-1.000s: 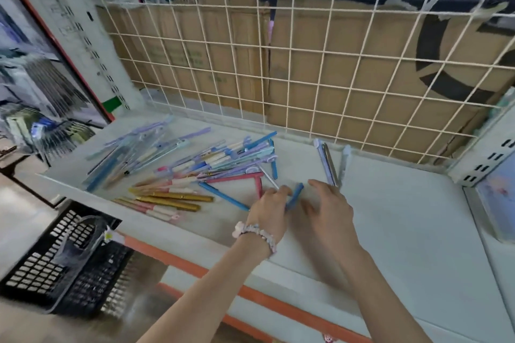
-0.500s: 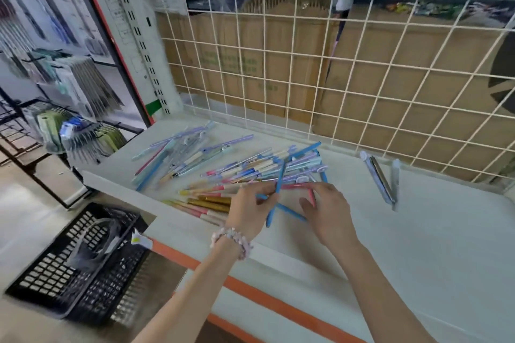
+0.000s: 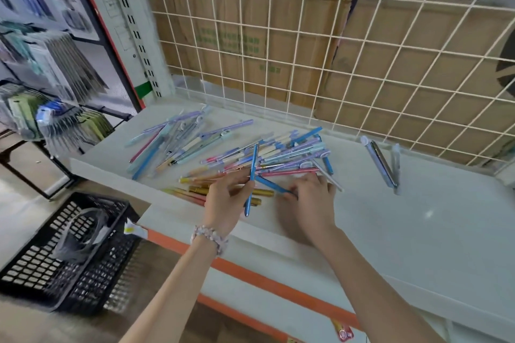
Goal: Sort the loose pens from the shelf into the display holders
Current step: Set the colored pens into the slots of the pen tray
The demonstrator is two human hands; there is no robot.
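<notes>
White shop shelf, wire grid behind. Left hand pinches one blue pen upright; right hand, blurred, fingers a second blue pen at the pile's 5 o'clock edge; grip unclear. Best gather same-colour pens first.

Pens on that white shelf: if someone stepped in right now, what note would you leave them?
Left hand holds one slim blue plastic pen upright.
Right hand rests on a second blue pen lying on the white metal shelf; its grip is blurred.
Mixed pile of coloured pens is still loose; three pens lie apart to the right.
No display holder is in view. Nearly all sorting remains.
</notes>
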